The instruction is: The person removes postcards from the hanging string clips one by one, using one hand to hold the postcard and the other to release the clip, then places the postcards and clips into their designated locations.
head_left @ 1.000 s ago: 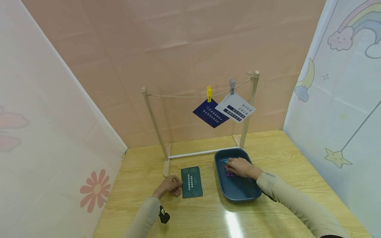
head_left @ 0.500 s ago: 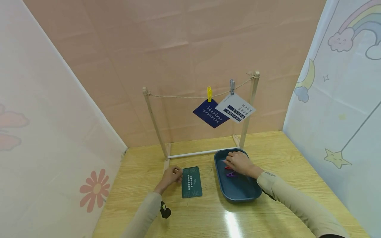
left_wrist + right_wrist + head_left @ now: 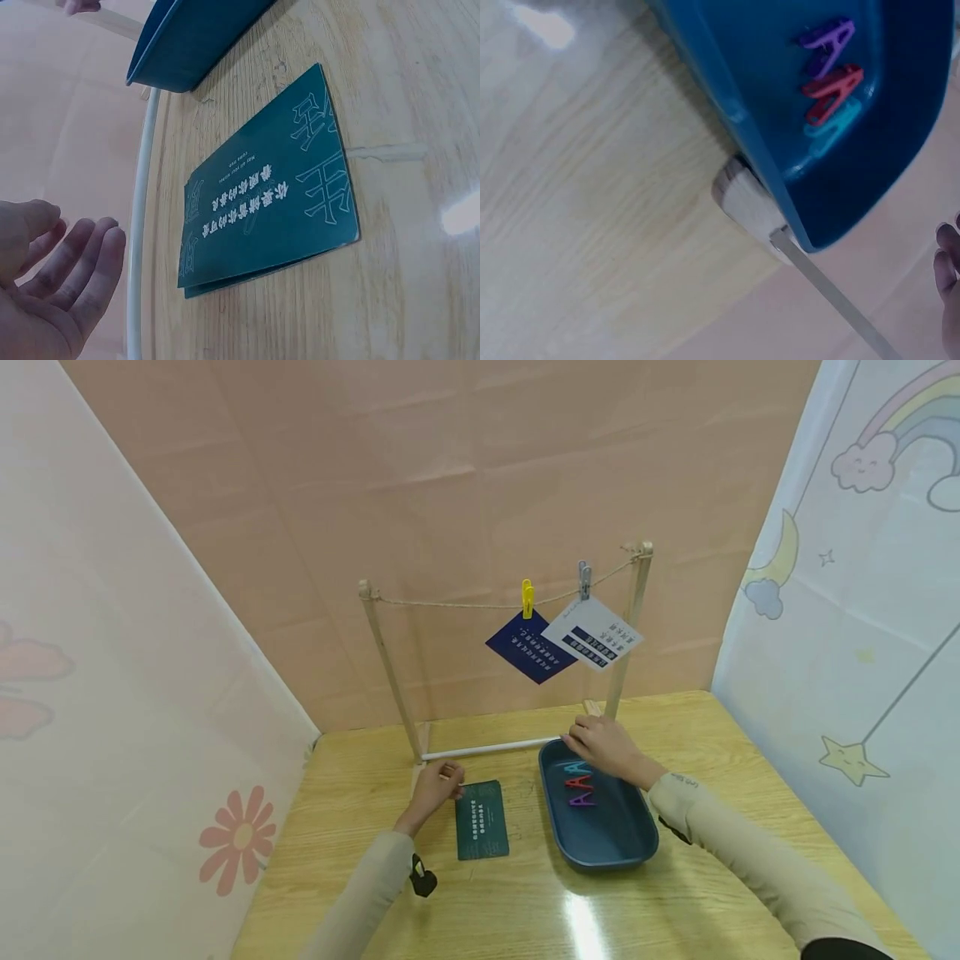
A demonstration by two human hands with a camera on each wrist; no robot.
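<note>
My left hand hovers beside the upper left corner of a dark green card. In the left wrist view its fingers are loosely bent, with nothing between them. A second green card edge shows under the top one. My right hand is raised over the far end of a dark blue tray, fingertips near its far rim; I cannot tell whether it pinches something small. Inside the tray lie a blue clothespin, a red clothespin and a purple clothespin.
Behind stands a wooden frame with a string across it. A yellow clothespin holds a navy card, and a grey clothespin holds a white card. A white rod joins the frame's feet.
My right hand has lifted out of the tray toward its far rim, uncovering the clothespins. My left hand has moved up from the card's left side to beyond its upper left corner.
</note>
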